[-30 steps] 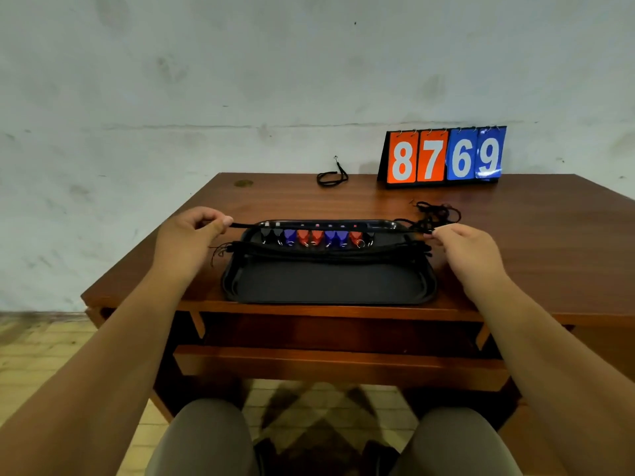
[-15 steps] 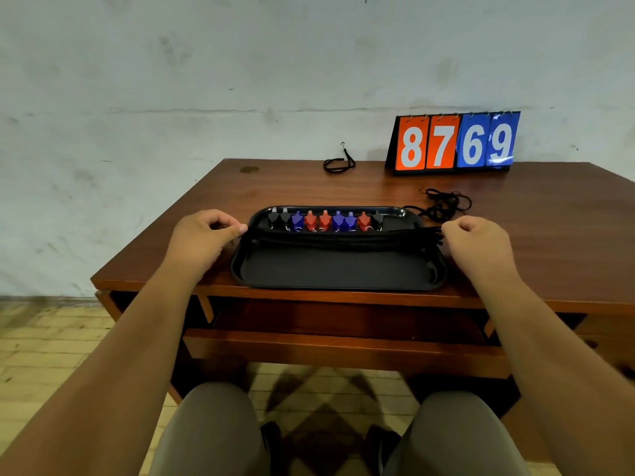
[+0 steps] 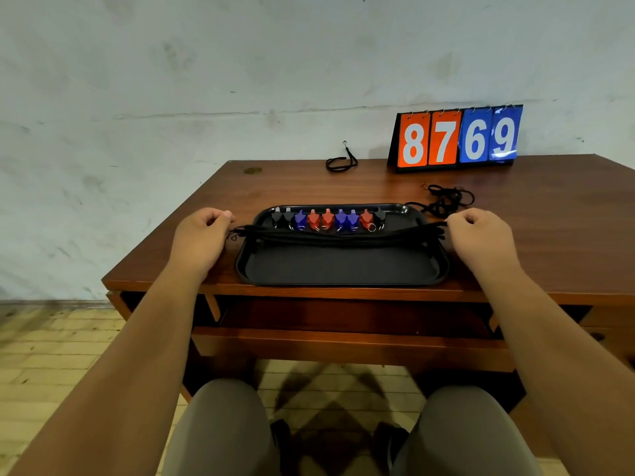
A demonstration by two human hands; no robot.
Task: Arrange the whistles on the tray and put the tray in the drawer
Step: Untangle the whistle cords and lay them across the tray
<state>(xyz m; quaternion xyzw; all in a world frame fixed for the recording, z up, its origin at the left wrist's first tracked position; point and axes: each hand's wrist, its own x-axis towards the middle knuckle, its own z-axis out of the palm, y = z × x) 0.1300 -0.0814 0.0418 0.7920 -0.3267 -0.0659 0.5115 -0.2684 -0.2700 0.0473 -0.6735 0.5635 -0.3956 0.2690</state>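
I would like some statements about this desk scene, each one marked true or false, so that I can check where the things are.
1. The whistles stand in one row along the far side of the tray. True.
2. The tray is already inside the drawer. False: it lies on the desk, above the open drawer.
3. The scoreboard shows 8769. True.
4. All whistles are red. False: some are black, some blue, some red.
5. Black lanyards stretch across the tray between the left hand and the right hand. True.
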